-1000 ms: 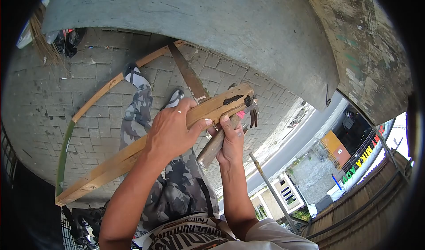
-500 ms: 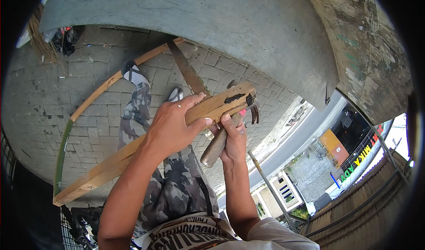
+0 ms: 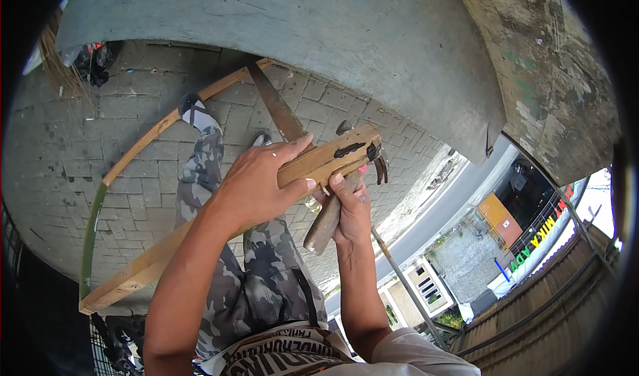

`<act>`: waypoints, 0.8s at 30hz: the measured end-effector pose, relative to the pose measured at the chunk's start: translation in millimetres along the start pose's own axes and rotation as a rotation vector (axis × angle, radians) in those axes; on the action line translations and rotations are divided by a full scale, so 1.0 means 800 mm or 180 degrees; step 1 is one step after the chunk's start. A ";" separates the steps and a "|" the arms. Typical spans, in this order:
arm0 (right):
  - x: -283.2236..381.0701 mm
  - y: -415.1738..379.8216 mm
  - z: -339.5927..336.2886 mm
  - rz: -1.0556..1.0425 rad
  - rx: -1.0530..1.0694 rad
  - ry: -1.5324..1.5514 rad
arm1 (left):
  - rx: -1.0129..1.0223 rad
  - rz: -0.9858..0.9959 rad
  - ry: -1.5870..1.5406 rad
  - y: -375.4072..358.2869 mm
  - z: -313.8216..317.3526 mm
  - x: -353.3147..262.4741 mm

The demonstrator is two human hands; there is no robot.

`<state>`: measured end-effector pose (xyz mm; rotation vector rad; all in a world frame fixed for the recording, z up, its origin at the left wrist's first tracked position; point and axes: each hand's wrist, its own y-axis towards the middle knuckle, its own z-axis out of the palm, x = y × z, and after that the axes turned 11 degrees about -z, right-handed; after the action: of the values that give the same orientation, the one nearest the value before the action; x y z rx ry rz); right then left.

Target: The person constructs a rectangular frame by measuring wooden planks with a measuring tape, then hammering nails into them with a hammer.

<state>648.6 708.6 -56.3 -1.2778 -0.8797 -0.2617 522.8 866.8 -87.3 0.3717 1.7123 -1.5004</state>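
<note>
A long wooden beam (image 3: 339,151) with black marks near its end runs from the lower left up to the centre. My left hand (image 3: 259,183) is closed around it, thumb on the near side and fingers over the far edge. My right hand (image 3: 351,209) grips the wooden handle of a claw hammer (image 3: 322,227), its thumb pressed on the beam's lower edge. The hammer's metal claw (image 3: 381,168) shows just past the beam end, the rest of its head partly hidden behind the wood. Beyond my left fingers, a saw blade (image 3: 274,103) slants up and away.
A curved frame of wood (image 3: 143,143) and a green piece (image 3: 94,233) lies across the paving (image 3: 143,113) at left. A large grey panel (image 3: 299,23) spans the top. Black plastic bags (image 3: 98,63) are at upper left. A metal pole (image 3: 406,286) stands at lower right.
The hands, beam and hammer have hardly moved; the hammer handle looks slightly more upright. The foot near the saw shows a little less, and the view has shifted slightly.
</note>
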 end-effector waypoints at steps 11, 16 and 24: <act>-0.002 0.000 0.002 0.0052 -0.0127 0.0088 | 0.0092 0.0021 -0.0086 0.001 -0.003 0.002; -0.001 -0.004 0.011 0.0054 -0.0198 0.0096 | 0.0156 -0.0035 0.0037 0.001 -0.009 -0.001; -0.002 -0.007 0.008 0.0095 -0.0325 0.0054 | 0.0040 0.0114 0.0081 0.001 0.001 0.012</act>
<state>641.2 712.4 -53.5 -1.3804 -0.8410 -0.2966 517.8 864.1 -94.7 0.4276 1.7079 -1.4871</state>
